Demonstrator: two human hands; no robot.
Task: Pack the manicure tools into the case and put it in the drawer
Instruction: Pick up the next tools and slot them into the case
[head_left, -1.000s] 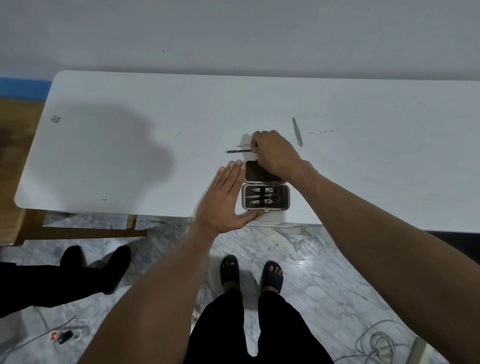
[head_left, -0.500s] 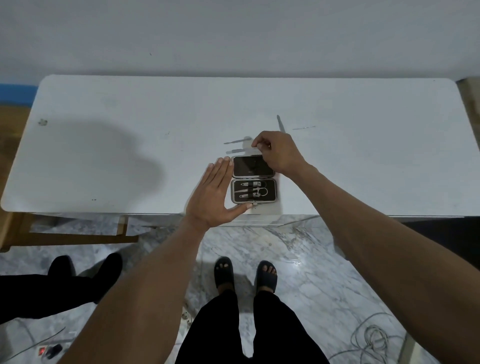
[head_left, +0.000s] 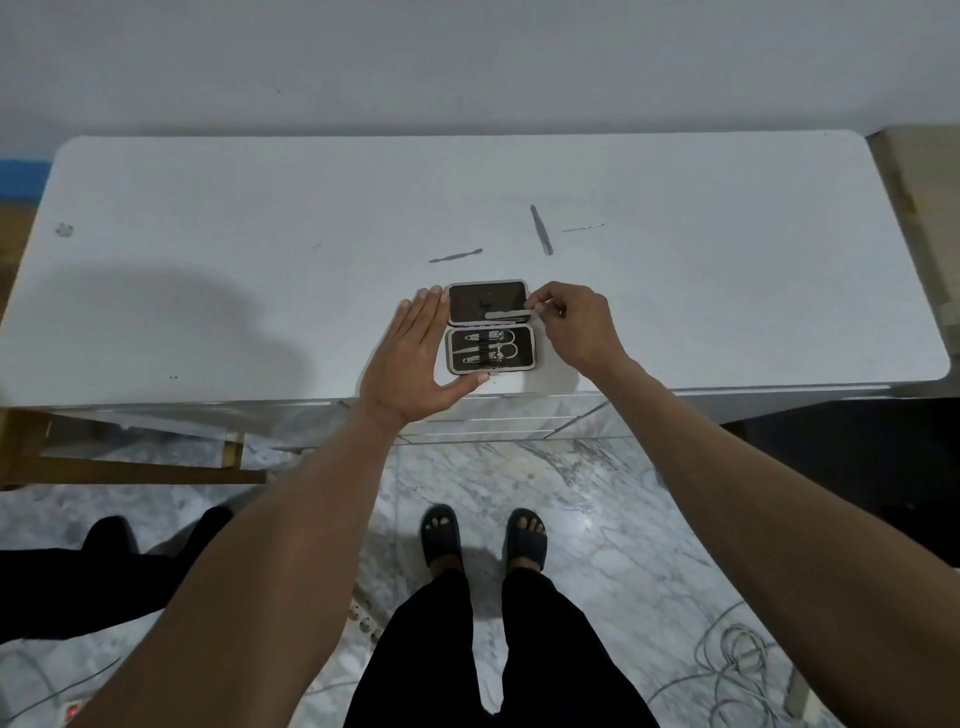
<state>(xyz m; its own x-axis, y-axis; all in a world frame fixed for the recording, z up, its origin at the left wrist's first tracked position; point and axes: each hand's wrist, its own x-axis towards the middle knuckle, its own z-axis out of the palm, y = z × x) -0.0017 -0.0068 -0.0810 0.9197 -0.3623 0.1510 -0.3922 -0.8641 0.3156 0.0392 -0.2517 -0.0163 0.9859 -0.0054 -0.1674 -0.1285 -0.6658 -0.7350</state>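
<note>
An open black manicure case (head_left: 535, 347) lies near the front edge of the white table (head_left: 208, 270); clippers and small scissors sit in its near half. My right hand (head_left: 574, 325) pinches a thin metal nail file (head_left: 506, 313) flat over the case's far half. My left hand (head_left: 415, 364) rests against the case's left side, fingers straight, thumb along its front edge. Three loose tools lie further back: a cuticle pusher (head_left: 456, 255), tweezers (head_left: 541, 229) and a thin pick (head_left: 583, 227).
A drawer front (head_left: 483, 415) shows under the table edge below the case. Another person's dark legs (head_left: 78, 577) are at lower left. Cables (head_left: 737, 649) lie on the marble floor at lower right. A wooden piece (head_left: 919, 208) stands beside the table's right end.
My right hand picked the nail file up from behind the case and brought it over the case's far half. The left hand stayed against the case.
</note>
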